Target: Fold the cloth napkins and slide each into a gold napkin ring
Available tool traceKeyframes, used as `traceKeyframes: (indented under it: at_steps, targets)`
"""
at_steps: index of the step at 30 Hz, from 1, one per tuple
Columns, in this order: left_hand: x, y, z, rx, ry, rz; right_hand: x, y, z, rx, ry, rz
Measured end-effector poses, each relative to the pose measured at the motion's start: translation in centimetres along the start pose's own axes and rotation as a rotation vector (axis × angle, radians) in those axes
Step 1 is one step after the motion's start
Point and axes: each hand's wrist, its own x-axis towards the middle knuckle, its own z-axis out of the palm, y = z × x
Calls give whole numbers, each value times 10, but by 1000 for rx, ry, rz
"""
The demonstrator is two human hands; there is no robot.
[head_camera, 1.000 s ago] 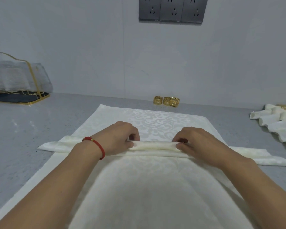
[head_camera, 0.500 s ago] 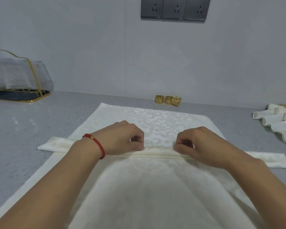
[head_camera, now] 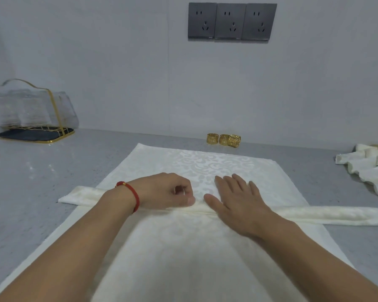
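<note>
A cream napkin folded into a long narrow strip (head_camera: 327, 215) lies left to right across a larger white patterned cloth (head_camera: 194, 264) spread on the grey counter. My left hand (head_camera: 164, 192), with a red bracelet at the wrist, has curled fingers and pinches the strip near its middle, thumb on the fold. My right hand (head_camera: 236, 199) lies flat just beside it, fingers straight, with its palm pressing the strip down. Three gold napkin rings (head_camera: 224, 140) stand together by the wall, beyond the cloth.
A pile of cream napkins (head_camera: 367, 168), some in gold rings, lies at the right edge. A clear holder with a gold frame (head_camera: 31, 114) stands at the far left. Grey wall sockets (head_camera: 231, 21) are above. Bare counter (head_camera: 42, 171) flanks the cloth.
My right hand let go of its pinch and opened flat onto the strip, closer to the left hand. The strip lies flatter than before. My left hand kept its curled hold.
</note>
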Motion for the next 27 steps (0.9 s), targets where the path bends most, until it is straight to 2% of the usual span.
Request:
traceKeyframes:
  at_steps: [4,8,15,21,27]
  targets:
    - [10,3,0,84,-18,-24,-1,-3,-1,-38,-25,13]
    - [18,11,-4,202,-62,-31,-1,-6,-5,34,-49,74]
    - [20,37,-16,385,-268,-219,-4,-7,-14,-5,-79,73]
    - [21,61,-18,560,-371,-358,-4,-8,-11,-17,-54,71]
    - [27,105,-8,847,-387,-336,-4,-8,-9,10,-35,75]
